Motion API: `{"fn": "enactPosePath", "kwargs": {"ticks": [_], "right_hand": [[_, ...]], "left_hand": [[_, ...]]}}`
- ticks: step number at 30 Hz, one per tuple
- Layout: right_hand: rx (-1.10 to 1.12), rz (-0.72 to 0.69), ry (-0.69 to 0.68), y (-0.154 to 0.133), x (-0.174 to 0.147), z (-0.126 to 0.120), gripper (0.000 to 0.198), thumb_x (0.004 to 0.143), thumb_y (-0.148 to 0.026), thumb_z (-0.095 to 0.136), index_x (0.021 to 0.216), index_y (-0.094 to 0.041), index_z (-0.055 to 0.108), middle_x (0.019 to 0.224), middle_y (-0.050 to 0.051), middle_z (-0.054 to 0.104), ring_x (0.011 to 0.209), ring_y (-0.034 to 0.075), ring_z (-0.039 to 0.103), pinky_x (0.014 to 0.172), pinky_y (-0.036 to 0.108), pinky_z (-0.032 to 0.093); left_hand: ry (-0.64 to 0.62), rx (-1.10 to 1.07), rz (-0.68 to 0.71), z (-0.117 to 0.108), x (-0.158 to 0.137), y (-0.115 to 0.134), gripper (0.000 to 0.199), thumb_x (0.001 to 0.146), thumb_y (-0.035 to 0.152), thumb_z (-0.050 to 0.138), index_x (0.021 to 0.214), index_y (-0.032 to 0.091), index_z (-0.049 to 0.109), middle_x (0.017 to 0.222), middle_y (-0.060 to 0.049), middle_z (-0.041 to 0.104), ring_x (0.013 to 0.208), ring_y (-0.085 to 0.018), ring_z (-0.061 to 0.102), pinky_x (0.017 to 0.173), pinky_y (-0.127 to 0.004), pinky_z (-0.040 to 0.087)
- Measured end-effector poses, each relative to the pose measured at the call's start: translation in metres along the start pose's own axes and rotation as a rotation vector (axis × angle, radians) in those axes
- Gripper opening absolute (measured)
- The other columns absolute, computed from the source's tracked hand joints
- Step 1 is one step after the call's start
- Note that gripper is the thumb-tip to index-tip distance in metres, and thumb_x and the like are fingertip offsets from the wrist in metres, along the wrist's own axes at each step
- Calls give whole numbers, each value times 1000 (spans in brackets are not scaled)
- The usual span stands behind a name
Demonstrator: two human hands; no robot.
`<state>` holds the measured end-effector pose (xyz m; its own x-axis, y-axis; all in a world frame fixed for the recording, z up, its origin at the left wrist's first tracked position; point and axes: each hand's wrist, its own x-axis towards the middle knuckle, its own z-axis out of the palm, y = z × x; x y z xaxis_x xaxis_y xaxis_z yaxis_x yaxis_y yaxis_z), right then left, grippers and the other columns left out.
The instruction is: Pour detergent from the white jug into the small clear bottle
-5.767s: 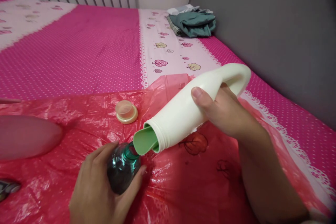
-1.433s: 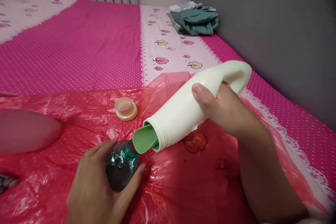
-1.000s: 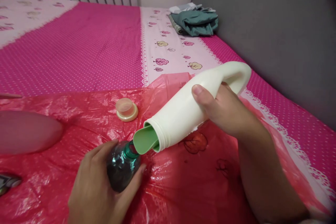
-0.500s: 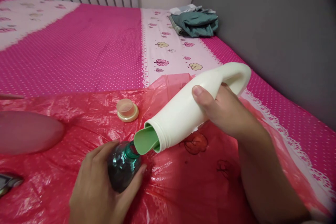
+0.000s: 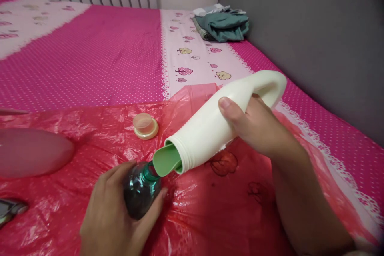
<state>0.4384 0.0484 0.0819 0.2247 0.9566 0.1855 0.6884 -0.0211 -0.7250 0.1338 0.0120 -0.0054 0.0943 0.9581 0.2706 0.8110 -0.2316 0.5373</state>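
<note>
My right hand (image 5: 258, 124) grips the handle of a white plastic jug (image 5: 210, 128), its thumb pressed along the side. The jug tilts down to the left, and its green pouring spout (image 5: 165, 160) meets the mouth of a dark green-tinted bottle (image 5: 142, 192). Around that bottle my left hand (image 5: 117, 204) is wrapped, fingers at the far left side and thumb at the right. Any liquid passing between the two cannot be made out. A cream cap with a translucent cup top (image 5: 145, 126) lies on the red plastic sheet (image 5: 99, 128), just beyond the bottle.
A pink rounded container (image 5: 33, 152) lies at the left edge, above a dark, shiny object (image 5: 12, 210) cut off by the frame. Folded clothes (image 5: 222, 24) rest at the back of the pink bedspread (image 5: 120, 48). A grey padded headboard (image 5: 312, 40) stands at the right.
Both hands, the jug and the bottle hold nearly the same position. The view has shifted very slightly.
</note>
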Motion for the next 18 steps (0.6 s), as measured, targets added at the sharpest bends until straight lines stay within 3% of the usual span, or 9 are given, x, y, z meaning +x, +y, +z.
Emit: {"fn": "enactPosePath", "kwargs": {"ticks": [3, 10, 18], "right_hand": [[-6, 9, 9, 0, 0, 0, 85, 86, -97, 42, 99, -16, 63, 103, 12, 70, 96, 23, 62, 81, 37, 42], [-2, 4, 14, 1, 1, 0, 83, 86, -95, 44, 100, -16, 64, 102, 11, 70, 94, 22, 63, 80, 36, 43], [9, 20, 9, 1, -1, -1, 83, 85, -97, 44, 99, -17, 64, 102, 10, 70, 95, 23, 63, 81, 36, 42]], "left_hand": [[-10, -11, 11, -1, 0, 0, 72, 84, 85, 60, 142, 42, 51, 133, -2, 67, 123, -47, 72, 98, -77, 61], [-10, 0, 112, -4, 4, 1, 70, 89, 73, 74, 139, 28, 56, 130, -13, 71, 120, -44, 73, 103, -71, 64], [-26, -14, 11, -3, 0, 1, 72, 85, 83, 61, 142, 41, 52, 134, -1, 67, 122, -48, 72, 91, -76, 61]]}}
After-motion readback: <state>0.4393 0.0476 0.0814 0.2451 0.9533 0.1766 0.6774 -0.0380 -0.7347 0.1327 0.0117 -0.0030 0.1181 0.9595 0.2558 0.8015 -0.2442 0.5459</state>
